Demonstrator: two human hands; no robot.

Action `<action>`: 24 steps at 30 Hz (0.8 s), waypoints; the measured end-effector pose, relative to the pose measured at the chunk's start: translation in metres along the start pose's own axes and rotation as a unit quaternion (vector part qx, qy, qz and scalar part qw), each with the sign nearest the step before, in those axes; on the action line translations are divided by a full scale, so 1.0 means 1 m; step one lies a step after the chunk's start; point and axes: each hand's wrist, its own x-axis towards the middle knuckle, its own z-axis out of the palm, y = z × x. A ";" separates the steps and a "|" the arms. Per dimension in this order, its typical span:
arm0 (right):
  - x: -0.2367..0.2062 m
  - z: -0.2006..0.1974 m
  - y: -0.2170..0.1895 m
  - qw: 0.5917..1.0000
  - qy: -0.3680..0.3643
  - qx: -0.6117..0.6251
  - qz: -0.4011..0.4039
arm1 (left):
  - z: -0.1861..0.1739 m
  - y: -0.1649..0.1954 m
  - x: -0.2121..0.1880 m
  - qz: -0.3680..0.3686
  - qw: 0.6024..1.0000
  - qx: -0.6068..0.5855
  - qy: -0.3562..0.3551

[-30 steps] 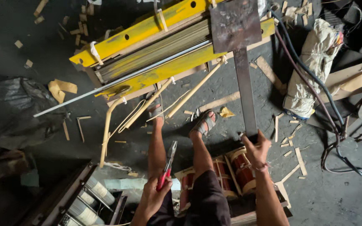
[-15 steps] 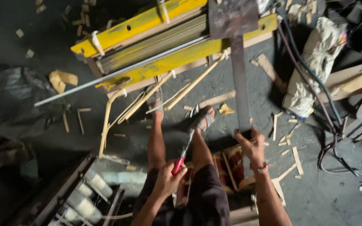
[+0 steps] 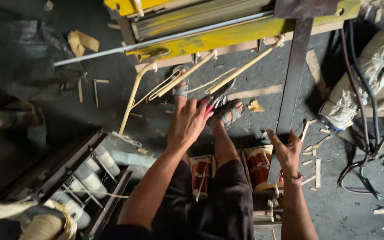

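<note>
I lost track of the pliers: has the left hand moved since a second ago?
Yes. The left hand with the red-handled pliers went forward from the lap, toward the yellow frame.

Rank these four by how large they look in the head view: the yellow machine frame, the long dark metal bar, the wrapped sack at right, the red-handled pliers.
1. Yellow machine frame, cut off by the top edge.
2. Long dark metal bar.
3. Wrapped sack; close to the bar in area, so this order is unsure.
4. Red-handled pliers, mostly hidden in the left hand.
</note>
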 end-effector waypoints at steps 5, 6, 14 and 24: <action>-0.002 0.005 0.005 1.000 0.005 0.031 -0.004 | 0.054 0.023 0.085 0.043 0.981 0.006 0.189; -0.002 0.006 0.006 1.000 0.003 0.026 -0.004 | 0.063 0.028 0.096 0.045 0.978 0.030 0.204; -0.003 0.003 0.005 0.998 0.012 -0.057 0.013 | 0.069 0.050 0.176 0.090 0.963 0.090 0.239; -0.007 0.009 -0.002 0.999 0.013 0.033 -0.021 | 0.000 0.059 0.085 0.130 0.983 -0.060 0.116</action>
